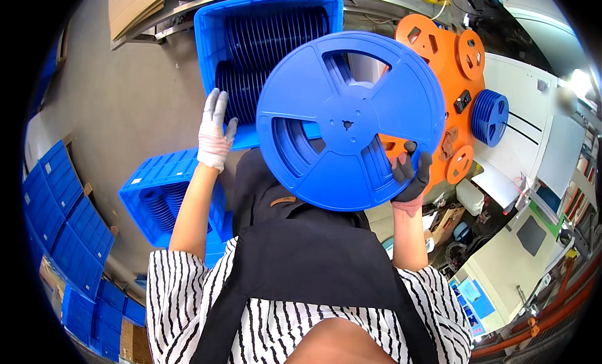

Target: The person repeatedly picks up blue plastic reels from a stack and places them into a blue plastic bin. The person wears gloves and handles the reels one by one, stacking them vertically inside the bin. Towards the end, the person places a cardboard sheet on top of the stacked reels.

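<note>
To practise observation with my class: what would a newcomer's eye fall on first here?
First, the large round blue plastic reel, filling the centre, with the right hand in a dark glove at its lower right rim. Next, the bright orange panel with round orange discs, behind it to the right. Then the rectangular blue plastic bin of dark blue discs, upper left of centre, beside the left hand in a white glove.

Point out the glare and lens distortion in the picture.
Head view: a light blows out white near the right rim; black corners and leaning crates at the left rim show fisheye distortion; the big reel's face looks sharp.
</note>
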A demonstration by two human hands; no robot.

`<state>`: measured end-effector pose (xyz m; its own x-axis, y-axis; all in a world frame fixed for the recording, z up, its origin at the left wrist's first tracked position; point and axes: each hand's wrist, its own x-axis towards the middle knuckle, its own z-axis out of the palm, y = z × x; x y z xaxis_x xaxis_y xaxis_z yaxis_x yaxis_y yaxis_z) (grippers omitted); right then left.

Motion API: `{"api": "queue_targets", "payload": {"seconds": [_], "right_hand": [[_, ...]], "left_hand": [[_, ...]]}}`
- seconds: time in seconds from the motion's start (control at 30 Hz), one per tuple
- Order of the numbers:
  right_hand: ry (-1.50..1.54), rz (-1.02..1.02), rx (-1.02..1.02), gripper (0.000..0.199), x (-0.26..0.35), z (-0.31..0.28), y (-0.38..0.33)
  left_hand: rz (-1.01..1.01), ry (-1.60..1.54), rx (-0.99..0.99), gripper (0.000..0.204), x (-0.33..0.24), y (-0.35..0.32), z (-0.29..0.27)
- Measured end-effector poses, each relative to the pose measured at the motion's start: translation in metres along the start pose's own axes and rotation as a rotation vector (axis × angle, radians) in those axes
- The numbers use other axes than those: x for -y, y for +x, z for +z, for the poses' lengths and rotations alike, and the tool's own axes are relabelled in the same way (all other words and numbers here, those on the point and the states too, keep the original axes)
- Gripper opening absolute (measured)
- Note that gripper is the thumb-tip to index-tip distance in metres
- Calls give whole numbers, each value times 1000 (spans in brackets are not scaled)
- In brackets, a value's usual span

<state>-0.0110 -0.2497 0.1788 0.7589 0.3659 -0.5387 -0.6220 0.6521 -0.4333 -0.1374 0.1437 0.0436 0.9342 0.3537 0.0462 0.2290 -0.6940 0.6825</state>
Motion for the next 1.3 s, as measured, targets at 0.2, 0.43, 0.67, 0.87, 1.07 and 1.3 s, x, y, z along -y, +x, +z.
{"api": "queue_targets", "payload": {"seconds": [0.2,0.43,0.67,0.87,1.07,1.3], "right_hand": [[29,-49,49,45,-22,22,-4],[65,-19,153,45,-40,44,-14],[23,17,169,51,-44,47,-15],[17,62,268,57,-47,48,-17],[-467,-97,302,71,-35,66,-24],[-708,-237,14,61,-20,68,-29]], "left_hand": [[392,97,-88,78,-27,-11,-50],[368,76,-179,77,-32,-37,-81],[431,157,-219,73,-34,-55,-93],[610,337,58,44,-62,-59,-105],[677,302,204,24,-75,-58,-109],[-395,-1112,297,27,-61,-85,-99]]}}
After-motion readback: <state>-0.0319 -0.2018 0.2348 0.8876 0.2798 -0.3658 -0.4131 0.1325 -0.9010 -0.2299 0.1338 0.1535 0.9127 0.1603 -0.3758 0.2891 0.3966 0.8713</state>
